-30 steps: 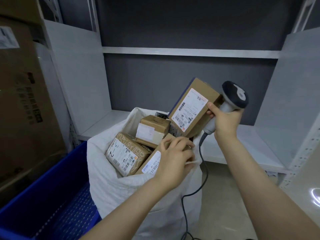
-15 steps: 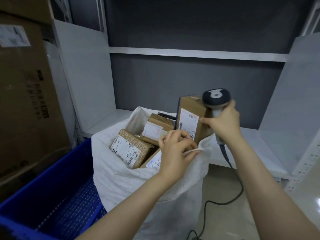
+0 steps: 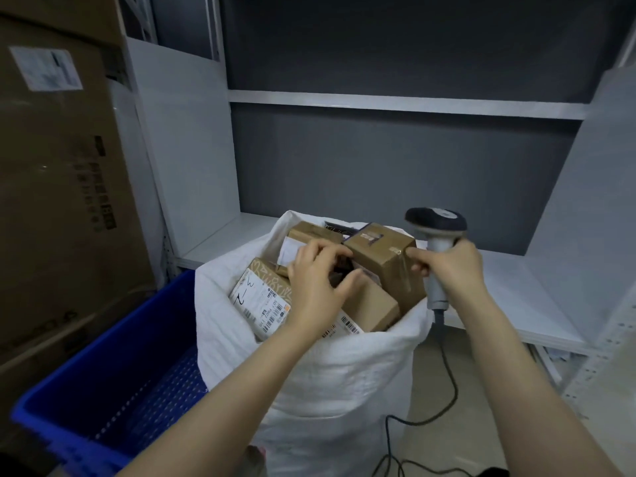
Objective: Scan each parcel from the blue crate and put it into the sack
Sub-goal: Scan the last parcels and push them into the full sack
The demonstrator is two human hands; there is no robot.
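A white woven sack point(image 3: 327, 380) stands open in the middle, filled to the rim with several brown parcels. A brown taped parcel point(image 3: 382, 256) lies at its top right. My right hand point(image 3: 451, 266) grips the handle of the grey barcode scanner point(image 3: 435, 223), and its fingertips touch that parcel's right edge. My left hand point(image 3: 316, 287) is inside the sack mouth with fingers curled over the parcels and the thumb on a lower one; what it holds is hidden. A labelled parcel point(image 3: 261, 301) lies at the sack's left. The blue crate point(image 3: 113, 342) stands lower left, showing its perforated floor.
A large cardboard box point(image 3: 58, 187) rises at the left beside the crate. White shelving point(image 3: 509, 290) runs behind and to the right of the sack. The scanner's black cable point(image 3: 447, 383) hangs down to the floor right of the sack.
The parcel came down from beside the scanner and now lies in the sack's top right. My left hand let go of the sack rim and moved in among the parcels.
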